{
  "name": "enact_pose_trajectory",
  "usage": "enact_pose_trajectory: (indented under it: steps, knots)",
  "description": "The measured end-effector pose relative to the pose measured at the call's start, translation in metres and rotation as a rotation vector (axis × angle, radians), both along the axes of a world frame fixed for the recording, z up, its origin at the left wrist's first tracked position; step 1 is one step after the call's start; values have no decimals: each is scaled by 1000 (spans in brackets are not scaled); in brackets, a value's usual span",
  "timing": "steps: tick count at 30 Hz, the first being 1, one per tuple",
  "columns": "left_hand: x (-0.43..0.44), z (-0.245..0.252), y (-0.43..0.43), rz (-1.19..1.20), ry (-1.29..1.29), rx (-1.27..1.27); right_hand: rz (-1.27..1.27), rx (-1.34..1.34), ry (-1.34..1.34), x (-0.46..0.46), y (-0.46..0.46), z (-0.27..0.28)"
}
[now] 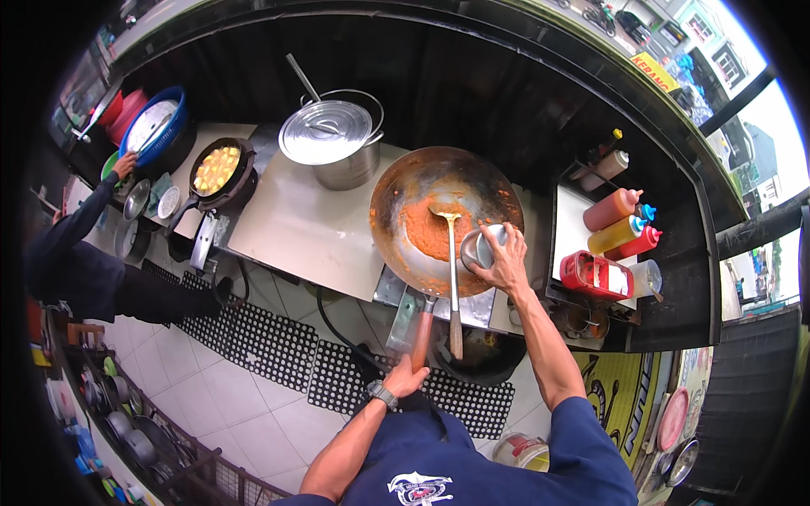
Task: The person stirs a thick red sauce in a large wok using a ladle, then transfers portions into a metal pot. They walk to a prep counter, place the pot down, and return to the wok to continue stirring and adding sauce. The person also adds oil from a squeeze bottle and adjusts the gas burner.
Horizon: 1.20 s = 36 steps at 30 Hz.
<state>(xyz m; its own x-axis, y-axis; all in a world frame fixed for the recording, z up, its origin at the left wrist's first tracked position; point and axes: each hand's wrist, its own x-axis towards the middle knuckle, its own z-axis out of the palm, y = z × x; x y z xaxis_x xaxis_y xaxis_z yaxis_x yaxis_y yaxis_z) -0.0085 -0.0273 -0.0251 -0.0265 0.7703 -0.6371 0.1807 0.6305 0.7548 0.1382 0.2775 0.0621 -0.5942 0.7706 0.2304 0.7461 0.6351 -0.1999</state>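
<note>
My left hand is closed around the wooden handle of a large wok. Orange-red sauce covers part of the wok's bottom, with smears up its sides. A metal wok spatula rests with its head in the sauce; its wooden-ended handle juts over the near rim, and neither hand is on it. Above the wok's right side, my right hand grips a small metal cup, tilted with its mouth facing the sauce. What the cup contains is unclear.
A lidded steel pot stands behind left. Farther left, a frying pan holds yellow pieces in liquid, near a co-worker's hand. Squeeze bottles and a red container line the right shelf. Perforated rubber mats cover the floor.
</note>
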Motion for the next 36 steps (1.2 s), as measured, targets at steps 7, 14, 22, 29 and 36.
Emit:
enact_pose_trajectory:
  steps: [7, 14, 22, 29, 36]
  knots:
    - [1, -2, -4, -2, -23, 28, -6, 34, 96, -1, -4, 4]
    - [4, -7, -6, -4, -23, 32, -25, -68, 6, 6, -1, 0]
    - [2, -19, -6, -6, -3, 44, -165, -110, 300, 16, 10, 5]
    - [1, -7, 0, 12, -36, 30, -235, -935, 1602, 63, 39, 1]
    - [-1, 9, 3, 13, -52, 9, 68, -1299, 1817, 78, 32, 30]
